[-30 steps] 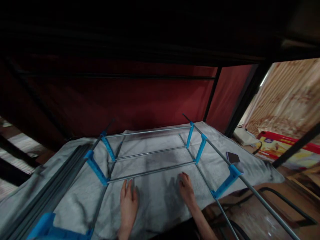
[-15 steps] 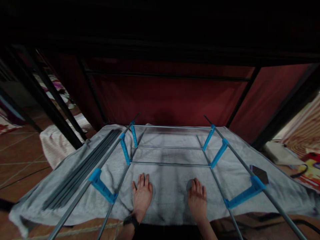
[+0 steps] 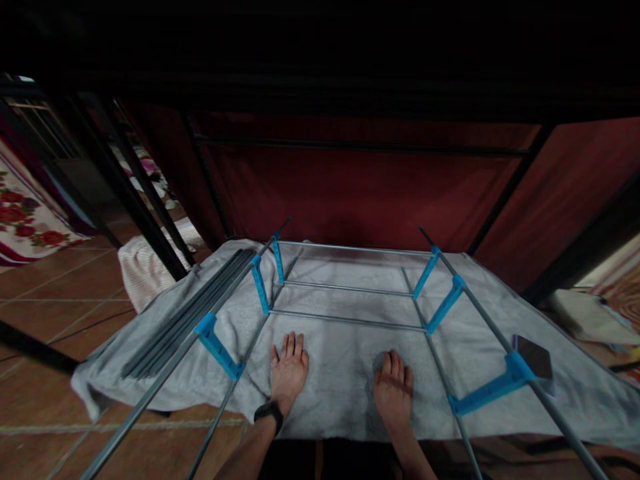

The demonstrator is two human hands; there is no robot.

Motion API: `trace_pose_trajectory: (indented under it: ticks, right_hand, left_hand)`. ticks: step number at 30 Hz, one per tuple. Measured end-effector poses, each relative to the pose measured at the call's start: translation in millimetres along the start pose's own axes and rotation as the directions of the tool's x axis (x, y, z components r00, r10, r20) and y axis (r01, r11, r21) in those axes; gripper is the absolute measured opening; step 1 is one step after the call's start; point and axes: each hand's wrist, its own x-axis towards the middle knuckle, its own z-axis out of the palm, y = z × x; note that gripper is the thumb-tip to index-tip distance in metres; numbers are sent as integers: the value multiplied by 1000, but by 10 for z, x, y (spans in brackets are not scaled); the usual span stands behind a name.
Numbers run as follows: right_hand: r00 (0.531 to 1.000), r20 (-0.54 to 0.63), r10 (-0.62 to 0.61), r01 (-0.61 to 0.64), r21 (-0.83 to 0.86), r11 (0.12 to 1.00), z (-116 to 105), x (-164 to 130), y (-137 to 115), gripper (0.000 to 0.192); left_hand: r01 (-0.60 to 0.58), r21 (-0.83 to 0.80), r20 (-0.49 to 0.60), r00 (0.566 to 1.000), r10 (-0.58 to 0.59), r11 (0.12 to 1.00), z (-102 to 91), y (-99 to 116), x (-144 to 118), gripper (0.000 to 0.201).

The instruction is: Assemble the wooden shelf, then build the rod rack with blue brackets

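Head view: left hand (image 3: 289,365) and right hand (image 3: 393,392) lie flat and released on the grey cloth (image 3: 340,373), the metal rack frame (image 3: 350,320) at twelve o'clock.

Probably a room in a home, seen in dim light: terracotta floor tiles (image 3: 60,293), a flowered fabric (image 3: 25,220) at the left, red cloth panels (image 3: 350,193) on a dark frame, a grey towel (image 3: 340,373) spread on the floor.

Bare cloth (image 3: 345,373) between blue-bracketed side rails (image 3: 235,297) (crossbars (image 3: 347,321) just ahead), spare rods (image 3: 185,313) farther left.
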Motion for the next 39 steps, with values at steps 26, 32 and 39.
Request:
trace_pose_trajectory:
  ticks: [26,32,39]
  right_hand:
    - [1000,-3,-17,17,-83,996,80,-27,61,50]
    - [996,82,33,-24,-102,994,-76,14,74,48]
    - [995,100,11,-3,-78,997,-231,-29,158,44]
  left_hand:
    - [-5,-100,-5,1000,4,995,-6,-12,-23,55]
    - [7,-67,20,1000,-6,998,-22,9,-12,55]
    - [-7,-41,19,1000,8,999,-63,14,-10,55]
